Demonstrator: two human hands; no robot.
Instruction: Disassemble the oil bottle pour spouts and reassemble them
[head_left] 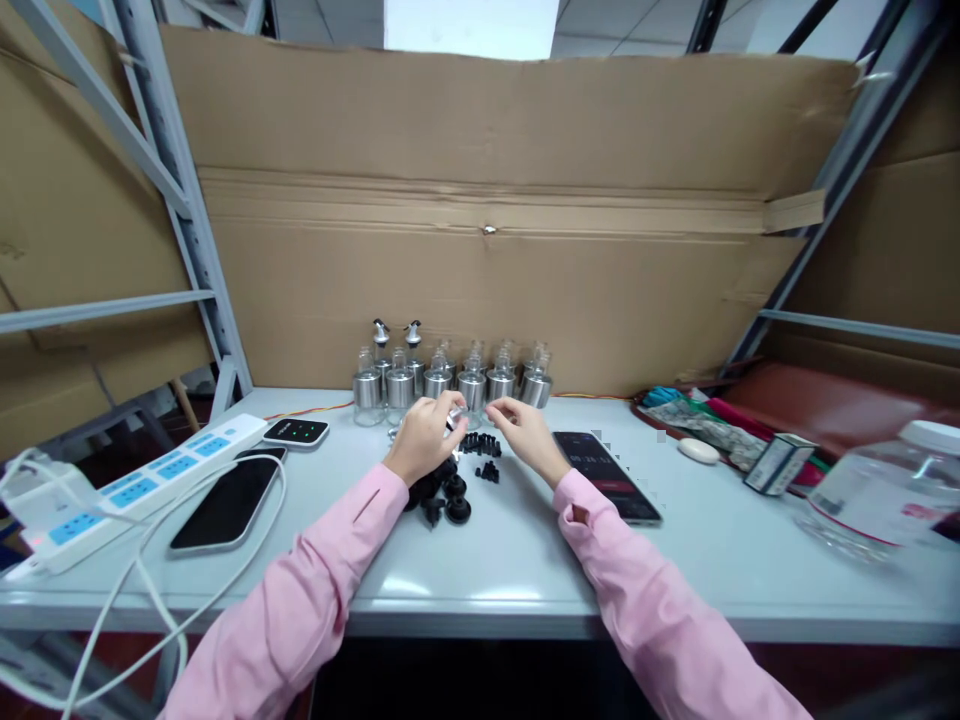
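My left hand (424,436) is closed, fingers pinched around a small shiny silver piece (452,418) that the fingers partly cover. Just right of it, my right hand (528,436) has thumb and forefinger pressed together; whatever they may hold is too small to make out. Below and between the hands lie small black parts (480,443) in a group, with another little cluster (487,471) nearer. Larger black stoppers (457,508) are heaped beside my left wrist. Behind the hands stand rows of glass bottles with steel bands (400,388); two at the back carry silver pourer tops (412,333).
At left are a power strip (150,490), a dark phone (229,505), a small device with lit display (296,432) and loose white cables. Right of my hand lies a phone showing a timer (607,478). Farther right are a white oval object (698,452), a small box (780,464) and a clear jar (881,495).
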